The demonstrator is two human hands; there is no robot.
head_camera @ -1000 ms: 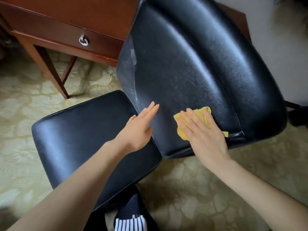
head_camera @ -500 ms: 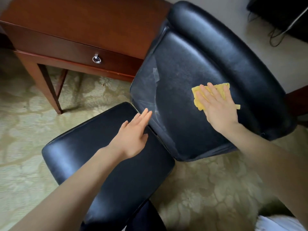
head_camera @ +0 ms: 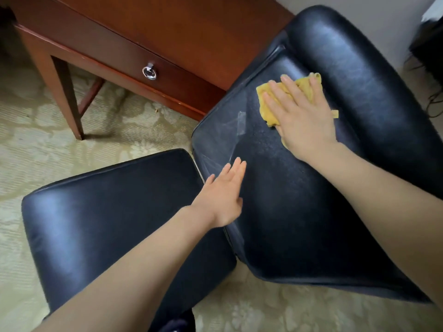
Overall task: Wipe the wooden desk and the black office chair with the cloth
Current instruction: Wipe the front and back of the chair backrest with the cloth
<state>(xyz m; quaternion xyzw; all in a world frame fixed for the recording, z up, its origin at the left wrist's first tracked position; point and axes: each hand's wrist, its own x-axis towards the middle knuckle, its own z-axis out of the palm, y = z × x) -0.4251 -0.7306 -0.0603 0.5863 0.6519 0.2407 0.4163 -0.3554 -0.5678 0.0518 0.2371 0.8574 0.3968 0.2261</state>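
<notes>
Head view:
1. Black office chair stands just beside the wooden desk.
2. Right hand: fingers flat and spread, pressing on the cloth.
3. Left hand: fingers straight, holding nothing, by the backrest.
4. Yellow cloth: on the upper backrest.

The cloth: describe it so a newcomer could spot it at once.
Start at the black office chair beside the wooden desk and look high on its backrest, under the padded top roll. There the right hand presses flat on the cloth, the only yellow, crumpled thing against the black leather.

cloth partly under right hand, desk cropped
</notes>
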